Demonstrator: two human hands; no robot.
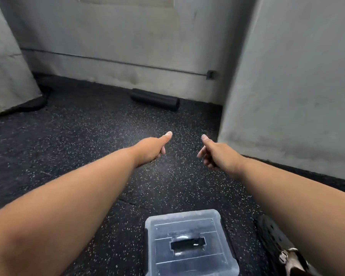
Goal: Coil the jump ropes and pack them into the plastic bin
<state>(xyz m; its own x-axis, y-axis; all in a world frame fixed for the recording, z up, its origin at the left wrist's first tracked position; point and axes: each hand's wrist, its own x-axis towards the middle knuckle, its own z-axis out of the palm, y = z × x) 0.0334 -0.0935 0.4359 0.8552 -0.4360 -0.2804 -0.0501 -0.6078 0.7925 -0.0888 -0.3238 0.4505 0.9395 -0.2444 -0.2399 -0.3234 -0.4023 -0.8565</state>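
A clear plastic bin (pixel 189 246) with its lid on stands on the floor at the bottom centre, below and between my forearms. A black shape (pixel 187 244) shows at the lid's middle; I cannot tell what it is. Both arms reach forward over the floor, well beyond the bin. My left hand (pixel 151 151) has its fingers curled into the palm and its thumb straight, and holds nothing. My right hand (pixel 215 154) has loosely bent fingers, a raised thumb and nothing in it. A thick black cord (pixel 36 102) curves on the floor at the far left wall.
The floor is black speckled rubber (pixel 100 132). A black foam roller (pixel 154 99) lies along the back wall. A grey wall (pixel 297 96) juts out on the right, another stands at the left. A black perforated shoe (pixel 271 236) is at the lower right.
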